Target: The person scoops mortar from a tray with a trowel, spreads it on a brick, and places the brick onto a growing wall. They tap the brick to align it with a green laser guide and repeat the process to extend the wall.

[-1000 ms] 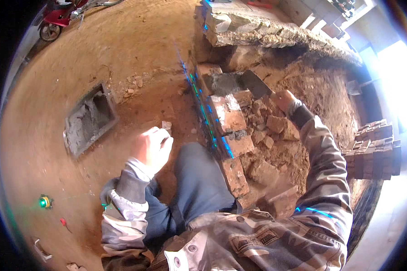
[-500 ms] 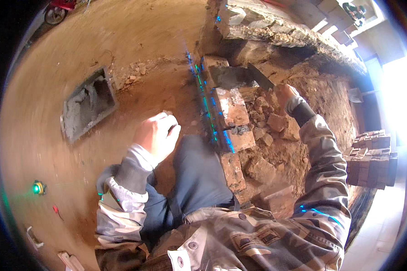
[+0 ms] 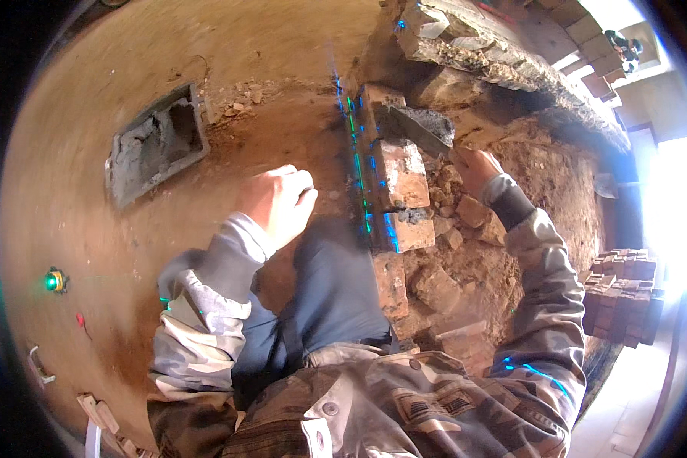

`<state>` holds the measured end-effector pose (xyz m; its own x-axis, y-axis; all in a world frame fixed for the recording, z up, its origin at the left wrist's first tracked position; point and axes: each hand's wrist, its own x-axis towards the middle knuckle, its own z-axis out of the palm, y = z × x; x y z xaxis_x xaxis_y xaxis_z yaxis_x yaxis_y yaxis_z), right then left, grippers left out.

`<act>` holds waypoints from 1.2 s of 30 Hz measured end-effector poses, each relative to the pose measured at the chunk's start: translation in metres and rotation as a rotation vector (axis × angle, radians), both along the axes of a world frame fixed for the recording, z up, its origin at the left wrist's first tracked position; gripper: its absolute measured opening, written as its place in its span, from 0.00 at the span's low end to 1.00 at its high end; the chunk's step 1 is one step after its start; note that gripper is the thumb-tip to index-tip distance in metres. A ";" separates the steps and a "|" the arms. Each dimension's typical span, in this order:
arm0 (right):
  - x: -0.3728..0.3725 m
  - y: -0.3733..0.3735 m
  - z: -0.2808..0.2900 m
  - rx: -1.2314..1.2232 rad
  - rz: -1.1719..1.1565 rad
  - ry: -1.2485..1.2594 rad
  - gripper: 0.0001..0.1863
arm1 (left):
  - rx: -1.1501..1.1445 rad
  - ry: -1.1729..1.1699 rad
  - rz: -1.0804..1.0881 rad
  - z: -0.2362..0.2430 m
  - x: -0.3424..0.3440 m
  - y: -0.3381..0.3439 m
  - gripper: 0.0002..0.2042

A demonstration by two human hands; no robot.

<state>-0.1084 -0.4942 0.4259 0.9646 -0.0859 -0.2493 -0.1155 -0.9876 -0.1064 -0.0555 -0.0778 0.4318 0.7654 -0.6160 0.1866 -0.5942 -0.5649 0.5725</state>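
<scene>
My right hand (image 3: 475, 169) is closed around the handle of a trowel, which the fingers hide. The trowel's metal blade (image 3: 422, 128) carries grey mortar and tilts over the far part of a low row of bricks (image 3: 402, 174). Grey mortar (image 3: 414, 216) also shows between two of these bricks. My left hand (image 3: 284, 200) hangs over the brown floor, left of the row, its fingers curled in; I see nothing in it. Green and blue laser lines run along the row's left side.
A grey mortar tub (image 3: 159, 146) stands on the floor at left. Broken brick and rubble (image 3: 439, 288) lie right of the row. A broken slab (image 3: 504, 65) juts out at the far right. Stacked bricks (image 3: 624, 299) stand at right, and a green-lit device (image 3: 55, 280) at far left.
The trowel blade has turned, and mortar now shows on it. My left hand has shifted slightly to the right and up. The whole view has swung a little.
</scene>
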 end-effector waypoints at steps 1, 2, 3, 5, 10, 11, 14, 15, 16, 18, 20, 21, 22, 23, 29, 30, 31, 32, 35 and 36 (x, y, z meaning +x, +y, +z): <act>-0.006 -0.005 -0.001 0.004 0.005 -0.049 0.15 | -0.010 0.010 -0.006 0.002 0.000 -0.003 0.08; -0.013 -0.010 -0.006 0.010 0.013 -0.093 0.15 | -0.017 0.024 -0.009 0.003 -0.001 -0.005 0.08; -0.019 -0.015 -0.009 0.017 0.021 -0.138 0.16 | -0.025 0.038 -0.011 0.002 -0.002 -0.006 0.08; -0.014 -0.004 0.003 0.025 0.024 -0.099 0.16 | -0.037 0.008 -0.035 -0.003 0.001 0.000 0.08; -0.022 0.003 0.041 0.098 -0.003 -0.107 0.17 | -0.004 0.017 -0.036 0.005 -0.004 0.000 0.09; -0.017 0.010 0.048 0.155 -0.017 -0.034 0.17 | 0.009 0.024 -0.029 0.008 -0.006 0.001 0.09; -0.003 0.023 0.049 0.208 0.034 0.138 0.16 | 0.011 0.006 -0.023 0.005 -0.003 0.003 0.10; 0.008 0.026 0.034 0.153 0.117 0.165 0.15 | 0.010 -0.005 -0.023 0.004 -0.002 0.003 0.10; 0.021 0.024 0.019 0.092 0.196 0.188 0.15 | 0.003 -0.019 -0.027 0.001 -0.002 0.003 0.10; 0.048 -0.005 -0.025 -0.073 0.314 0.177 0.15 | -0.034 -0.028 -0.069 -0.007 0.002 -0.005 0.10; 0.077 0.002 -0.037 -0.079 0.183 0.210 0.16 | -0.030 -0.018 -0.048 -0.004 0.001 -0.003 0.10; 0.091 0.016 -0.034 -0.016 -0.019 0.248 0.17 | -0.028 -0.009 -0.038 -0.004 0.001 -0.001 0.10; 0.094 0.008 -0.037 -0.058 0.039 0.210 0.17 | -0.039 0.000 -0.041 -0.002 0.001 -0.003 0.10; 0.098 -0.001 -0.042 -0.099 0.096 0.170 0.17 | -0.051 -0.006 -0.047 -0.004 0.002 -0.006 0.10; 0.028 0.011 -0.019 0.269 0.084 0.167 0.17 | -0.052 0.001 -0.031 -0.004 0.007 0.008 0.09; 0.012 0.006 0.003 0.253 0.165 0.208 0.17 | -0.063 0.009 -0.042 -0.004 0.008 0.005 0.08; -0.006 -0.008 0.008 0.287 0.153 0.210 0.18 | -0.072 0.016 -0.058 -0.005 0.009 0.001 0.08; -0.020 -0.019 0.014 0.324 0.151 0.210 0.18 | -0.073 0.011 -0.050 -0.003 0.008 0.000 0.07; -0.075 -0.071 -0.020 0.664 -0.234 0.038 0.22 | -0.078 0.001 -0.058 -0.001 0.005 0.003 0.06; -0.094 -0.083 -0.047 0.826 -0.439 -0.056 0.23 | -0.089 -0.004 -0.064 0.000 0.002 0.004 0.06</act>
